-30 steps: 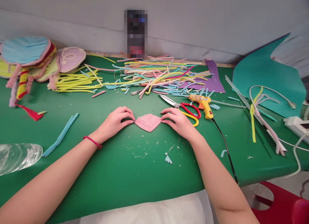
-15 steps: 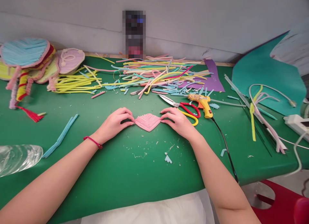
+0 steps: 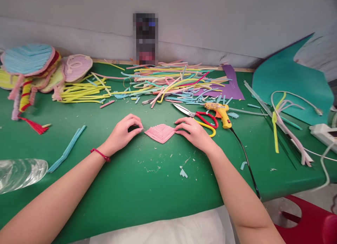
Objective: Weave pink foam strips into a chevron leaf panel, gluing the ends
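Note:
A pink leaf-shaped piece made of pipe cleaners laid in V rows (image 3: 161,133) lies on the green tabletop (image 3: 147,198). My left hand (image 3: 128,131) is just off its left tip, thumb and fingers parted with nothing between them. At the right tip, the fingertips of my right hand (image 3: 191,131) pinch the edge of the piece. Scissors with red and yellow handles (image 3: 204,119) lie behind my right hand, blades pointing left. Beside them rests a yellow hot glue gun (image 3: 222,114) with a black cord.
Loose coloured pipe cleaners (image 3: 168,80) are heaped at the back. Finished fans (image 3: 28,59) are stacked at the left, above a clear bottle (image 3: 22,173) and a blue strip (image 3: 67,149). On the right are a teal sheet (image 3: 289,82) and a white power strip (image 3: 325,133).
My left hand has let go of the left tip and drawn slightly left, its fingers parting. My right hand stays at the right tip, and the pink piece lies nearly where it was.

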### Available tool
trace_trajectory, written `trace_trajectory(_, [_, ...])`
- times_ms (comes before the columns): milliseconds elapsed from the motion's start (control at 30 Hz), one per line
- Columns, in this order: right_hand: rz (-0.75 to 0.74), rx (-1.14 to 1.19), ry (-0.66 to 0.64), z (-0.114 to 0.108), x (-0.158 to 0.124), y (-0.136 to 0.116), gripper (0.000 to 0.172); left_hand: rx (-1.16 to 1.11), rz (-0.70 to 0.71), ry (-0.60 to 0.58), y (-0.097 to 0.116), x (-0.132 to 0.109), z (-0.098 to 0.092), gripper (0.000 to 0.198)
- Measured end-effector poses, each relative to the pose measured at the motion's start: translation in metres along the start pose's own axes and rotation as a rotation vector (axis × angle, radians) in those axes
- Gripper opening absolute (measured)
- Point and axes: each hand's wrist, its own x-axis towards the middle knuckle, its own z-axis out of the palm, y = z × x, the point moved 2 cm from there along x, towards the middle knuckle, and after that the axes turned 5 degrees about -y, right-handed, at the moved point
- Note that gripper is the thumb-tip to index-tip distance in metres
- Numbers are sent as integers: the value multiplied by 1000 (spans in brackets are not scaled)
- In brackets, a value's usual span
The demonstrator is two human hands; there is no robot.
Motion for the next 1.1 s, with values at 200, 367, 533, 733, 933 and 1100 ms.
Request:
trace_trajectory(200, [6, -5, 6, -1, 0, -1, 11, 174, -83, 366, -12, 0, -42, 17])
trace_trajectory(367, [3, -7, 9, -1, 0, -1, 11, 434, -334, 455, -50, -12, -95, 24])
trace_trajectory(533, [6, -8, 10, 0, 0, -1, 10, 554, -306, 520, -60, -24, -118, 40])
trace_trajectory(733, [6, -11, 4, 0, 0, -1, 11, 598, -419, 562, -59, -25, -112, 33])
trace_trajectory(933, [15, -5, 1, -1, 0, -2, 12, 628, -220, 552, -31, -14, -79, 30])
trace_trajectory(1100, [12, -4, 2, -2, 0, -2, 11, 448, 86, 164, 13, -4, -17, 16])
